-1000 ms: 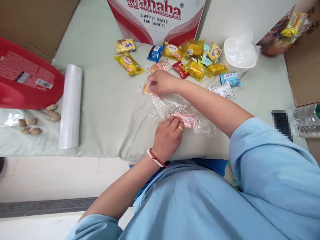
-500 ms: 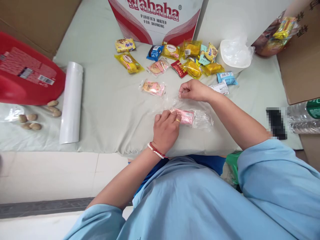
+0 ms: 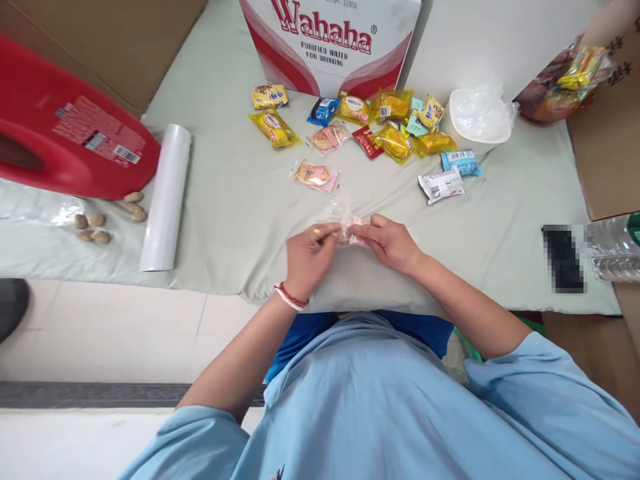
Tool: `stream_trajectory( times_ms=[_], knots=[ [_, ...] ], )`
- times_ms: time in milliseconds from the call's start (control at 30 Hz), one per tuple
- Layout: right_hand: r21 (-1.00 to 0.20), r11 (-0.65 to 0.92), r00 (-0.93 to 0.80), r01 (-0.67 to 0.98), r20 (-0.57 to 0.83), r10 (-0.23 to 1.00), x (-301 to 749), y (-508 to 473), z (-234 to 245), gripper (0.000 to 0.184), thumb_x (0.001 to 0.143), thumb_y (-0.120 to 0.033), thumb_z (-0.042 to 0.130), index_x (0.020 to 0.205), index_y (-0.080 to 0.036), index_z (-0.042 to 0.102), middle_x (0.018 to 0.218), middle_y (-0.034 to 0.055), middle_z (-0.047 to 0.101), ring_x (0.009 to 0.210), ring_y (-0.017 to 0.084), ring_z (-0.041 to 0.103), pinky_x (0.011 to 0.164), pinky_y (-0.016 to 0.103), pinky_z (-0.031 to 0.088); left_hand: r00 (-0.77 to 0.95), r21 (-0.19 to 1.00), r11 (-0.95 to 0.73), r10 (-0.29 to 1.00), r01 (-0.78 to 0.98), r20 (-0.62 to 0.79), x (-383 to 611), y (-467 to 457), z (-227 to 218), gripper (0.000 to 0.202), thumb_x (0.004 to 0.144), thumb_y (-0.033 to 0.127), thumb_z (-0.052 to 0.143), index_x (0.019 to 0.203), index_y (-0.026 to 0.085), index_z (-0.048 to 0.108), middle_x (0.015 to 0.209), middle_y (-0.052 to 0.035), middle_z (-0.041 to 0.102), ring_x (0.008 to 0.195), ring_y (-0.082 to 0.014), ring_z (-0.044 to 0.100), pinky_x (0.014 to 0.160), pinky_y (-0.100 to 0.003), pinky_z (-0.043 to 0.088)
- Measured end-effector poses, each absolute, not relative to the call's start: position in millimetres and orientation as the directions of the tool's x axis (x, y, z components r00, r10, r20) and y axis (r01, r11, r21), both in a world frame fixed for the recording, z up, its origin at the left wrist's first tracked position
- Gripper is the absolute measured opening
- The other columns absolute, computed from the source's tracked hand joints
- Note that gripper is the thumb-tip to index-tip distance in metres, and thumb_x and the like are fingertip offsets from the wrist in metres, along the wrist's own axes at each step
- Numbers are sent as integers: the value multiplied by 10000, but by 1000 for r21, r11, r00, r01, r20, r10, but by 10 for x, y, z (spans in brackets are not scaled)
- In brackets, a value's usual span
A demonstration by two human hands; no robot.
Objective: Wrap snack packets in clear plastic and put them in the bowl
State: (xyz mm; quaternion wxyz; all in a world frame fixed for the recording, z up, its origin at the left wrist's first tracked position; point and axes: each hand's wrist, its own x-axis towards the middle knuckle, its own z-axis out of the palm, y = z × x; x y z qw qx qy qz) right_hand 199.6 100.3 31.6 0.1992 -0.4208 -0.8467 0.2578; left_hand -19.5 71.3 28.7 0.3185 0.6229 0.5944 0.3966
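Both hands meet over a clear plastic bag with a pink packet inside it, low over the near part of the cloth-covered table. My left hand pinches the bag's plastic from the left, its fingertips pressed together. From the right, my right hand closes thumb and fingers on the bag beside the pink packet. The hands hide much of the packet. Just beyond them lies a wrapped round biscuit, and a second wrapped biscuit is behind it.
Several yellow snack packs lie before a Wahaha carton. A white bowl with plastic in it stands right, near a silver packet. At left are a plastic roll, a red jug and several nuts.
My right hand has come down and left to the bag, and my left hand has shifted from lying over the packet to pinching the plastic. The camera view has shifted slightly.
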Motion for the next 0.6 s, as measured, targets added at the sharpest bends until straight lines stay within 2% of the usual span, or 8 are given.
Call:
stream_trajectory(
  times_ms=[67, 133, 200, 267, 367, 433, 533, 600],
  knots=[
    [-625, 484, -557, 613, 93, 825, 2000, 967, 263, 372, 1050, -285, 481, 1320, -292, 738, 957, 35, 627, 875, 199, 600, 784, 292, 476, -260, 918, 74, 965, 390, 32, -359, 794, 273, 242, 895, 260, 569, 1028, 198, 762, 889, -19, 756, 791, -171, 662, 809, -310, 528],
    [-641, 459, -554, 615, 62, 830, 1984, 942, 263, 372, 1051, -294, 480, 1317, -312, 740, 991, 31, 641, 910, 206, 611, 813, 303, 482, -355, 921, 129, 935, 368, 11, -462, 926, 277, 289, 854, 303, 639, 1105, 189, 726, 1025, -37, 750, 789, -152, 628, 792, -296, 514],
    [-636, 450, -558, 627, 37, 829, 1960, 932, 291, 372, 1048, -303, 487, 1313, -323, 747, 1015, 32, 652, 923, 211, 611, 817, 309, 478, -280, 928, 150, 959, 340, -52, -489, 1083, 285, 469, 785, 341, 744, 1226, 195, 681, 1165, -63, 728, 793, -143, 613, 767, -295, 507],
    [-617, 448, -560, 647, 14, 828, 1940, 939, 326, 367, 1040, -311, 503, 1305, -335, 756, 1013, 30, 656, 898, 210, 597, 795, 307, 468, -122, 938, 204, 977, 280, -176, -472, 1230, 287, 539, 714, 324, 799, 1223, 192, 684, 1061, -48, 731, 732, -139, 588, 692, -288, 480],
    [-607, 441, -566, 661, -18, 824, 1939, 967, 363, 362, 1026, -299, 527, 1294, -343, 766, 1003, 29, 656, 870, 207, 582, 773, 299, 454, 19, 953, 240, 969, 185, -247, -490, 1367, 273, 292, 685, 300, 795, 942, 171, 741, 751, 6, 657, 655, -131, 535, 622, -276, 417],
    [-617, 439, -575, 653, -26, 818, 1952, 981, 372, 360, 1022, -287, 533, 1287, -339, 771, 1005, 32, 654, 879, 207, 587, 780, 297, 450, 4, 968, 220, 975, 121, -222, -585, 1380, 256, 197, 697, 310, 789, 824, 170, 732, 668, 20, 604, 628, -115, 490, 603, -272, 384],
    [-629, 445, -589, 638, -25, 808, 1967, 986, 376, 354, 1022, -283, 540, 1280, -325, 778, 1008, 36, 648, 887, 207, 595, 791, 295, 443, -100, 970, 240, 967, 27, -236, -799, 1319, 238, 197, 663, 298, 804, 796, 186, 712, 654, 31, 570, 582, -91, 409, 564, -268, 342],
    [-618, 450, -592, 645, -32, 805, 1964, 983, 383, 358, 1019, -268, 540, 1279, -315, 782, 1001, 37, 645, 872, 201, 590, 781, 290, 434, -170, 960, 272, 945, -67, -279, -898, 1268, 247, 224, 655, 316, 805, 790, 201, 668, 719, 14, 591, 605, -103, 451, 563, -272, 368]
  ],
)
